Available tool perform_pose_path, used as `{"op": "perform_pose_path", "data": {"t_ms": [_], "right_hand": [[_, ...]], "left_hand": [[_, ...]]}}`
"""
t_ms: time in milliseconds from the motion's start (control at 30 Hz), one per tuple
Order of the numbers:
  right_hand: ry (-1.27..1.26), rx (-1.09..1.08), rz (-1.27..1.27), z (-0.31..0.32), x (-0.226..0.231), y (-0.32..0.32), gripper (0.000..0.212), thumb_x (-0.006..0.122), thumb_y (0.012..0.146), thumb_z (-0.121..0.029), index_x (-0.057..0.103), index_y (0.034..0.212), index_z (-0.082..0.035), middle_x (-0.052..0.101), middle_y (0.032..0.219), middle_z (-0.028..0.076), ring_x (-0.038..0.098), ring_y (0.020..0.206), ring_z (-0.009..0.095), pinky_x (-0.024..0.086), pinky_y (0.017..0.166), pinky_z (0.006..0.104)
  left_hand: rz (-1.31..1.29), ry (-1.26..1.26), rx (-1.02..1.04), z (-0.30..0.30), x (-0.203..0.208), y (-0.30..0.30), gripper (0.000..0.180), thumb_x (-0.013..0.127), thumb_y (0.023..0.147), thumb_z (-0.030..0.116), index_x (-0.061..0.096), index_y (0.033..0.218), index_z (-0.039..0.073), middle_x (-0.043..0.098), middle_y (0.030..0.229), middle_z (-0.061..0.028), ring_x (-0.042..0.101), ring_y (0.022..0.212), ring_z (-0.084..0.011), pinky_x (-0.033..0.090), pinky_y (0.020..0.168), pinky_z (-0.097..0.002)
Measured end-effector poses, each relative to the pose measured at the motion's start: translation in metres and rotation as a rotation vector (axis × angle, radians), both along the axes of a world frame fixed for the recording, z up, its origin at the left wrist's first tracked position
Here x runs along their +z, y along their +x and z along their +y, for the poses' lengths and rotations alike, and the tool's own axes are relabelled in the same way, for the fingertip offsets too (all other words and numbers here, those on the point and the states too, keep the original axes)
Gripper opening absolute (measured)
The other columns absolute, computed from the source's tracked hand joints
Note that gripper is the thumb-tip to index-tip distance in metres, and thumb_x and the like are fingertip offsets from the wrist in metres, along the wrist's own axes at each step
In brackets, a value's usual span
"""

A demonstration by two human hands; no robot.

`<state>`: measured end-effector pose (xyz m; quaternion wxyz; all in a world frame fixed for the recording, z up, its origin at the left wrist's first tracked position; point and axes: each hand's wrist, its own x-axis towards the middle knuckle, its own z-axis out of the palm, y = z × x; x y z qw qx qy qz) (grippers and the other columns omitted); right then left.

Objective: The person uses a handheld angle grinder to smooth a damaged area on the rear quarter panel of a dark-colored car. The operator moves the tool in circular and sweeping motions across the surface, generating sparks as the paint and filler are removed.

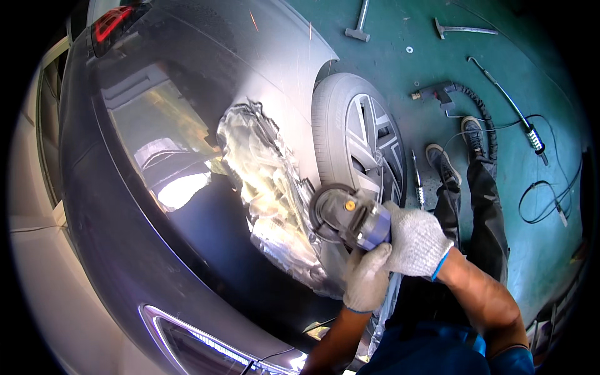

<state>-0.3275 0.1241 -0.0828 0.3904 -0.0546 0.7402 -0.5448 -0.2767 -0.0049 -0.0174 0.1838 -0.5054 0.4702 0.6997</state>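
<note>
Against the bare-metal patch (265, 181) beside the wheel (359, 140), a stiff, probably weighty angle grinder (347, 215) sits clamped in both gloved hands, right hand (415, 240) over the body, left hand (365, 278) beneath.

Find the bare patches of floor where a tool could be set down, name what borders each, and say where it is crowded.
Bare green floor lies between the hammer and the second hammer, and right of the long rod. It is crowded by the wheel: air tool, hose, cable and shoes.
</note>
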Motion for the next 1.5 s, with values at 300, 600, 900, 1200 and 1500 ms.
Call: {"op": "perform_pose_path", "data": {"t_ms": [300, 600, 900, 1200, 1500], "right_hand": [[0.052, -0.053, 0.023, 0.0, 0.0, -0.032, 0.06, 0.081, 0.064, -0.029, 0.058, 0.109, 0.004, 0.068, 0.08, 0.027, 0.07, 0.078, 0.048, 0.059, 0.07, 0.0498], [0.041, -0.066, 0.111, 0.002, 0.002, -0.025, 0.057, 0.082, 0.064, -0.029, 0.059, 0.107, 0.0, 0.068, 0.082, 0.024, 0.07, 0.077, 0.046, 0.058, 0.07, 0.0494], [-0.029, 0.001, -0.028, 0.0, -0.001, -0.012, 0.066, 0.084, 0.064, -0.034, 0.059, 0.114, 0.002, 0.068, 0.084, 0.027, 0.07, 0.079, 0.047, 0.059, 0.072, 0.0502], [-0.026, 0.044, -0.042, 0.0, -0.006, -0.016, 0.068, 0.085, 0.062, -0.034, 0.059, 0.114, 0.002, 0.068, 0.081, 0.028, 0.07, 0.081, 0.049, 0.058, 0.073, 0.0518], [0.05, -0.095, 0.081, 0.001, -0.003, -0.045, 0.07, 0.081, 0.065, -0.028, 0.057, 0.122, 0.004, 0.07, 0.084, 0.027, 0.071, 0.081, 0.046, 0.059, 0.072, 0.0502]], "left_hand": [[0.013, 0.058, -0.026, -0.007, -0.013, -0.029, 0.061, 0.064, 0.091, 0.005, 0.046, 0.149, -0.001, 0.056, 0.141, -0.0148, 0.055, 0.133, -0.0285, 0.042, 0.116, -0.0467], [0.06, 0.104, 0.037, -0.006, -0.014, -0.018, 0.062, 0.063, 0.09, 0.0, 0.046, 0.15, -0.001, 0.055, 0.144, -0.0168, 0.052, 0.137, -0.0307, 0.038, 0.12, -0.0491], [-0.02, -0.026, 0.006, 0.007, 0.007, -0.018, 0.064, 0.064, 0.091, 0.003, 0.043, 0.152, -0.002, 0.052, 0.147, -0.0158, 0.051, 0.138, -0.0283, 0.036, 0.12, -0.0449], [-0.012, -0.018, -0.002, 0.006, -0.001, -0.028, 0.065, 0.064, 0.091, 0.001, 0.043, 0.152, -0.003, 0.053, 0.147, -0.0154, 0.052, 0.137, -0.0284, 0.039, 0.119, -0.0463], [0.078, 0.102, 0.018, -0.006, -0.021, -0.041, 0.068, 0.062, 0.09, 0.001, 0.042, 0.154, 0.001, 0.051, 0.149, -0.016, 0.05, 0.14, -0.0314, 0.038, 0.12, -0.0501]]}}
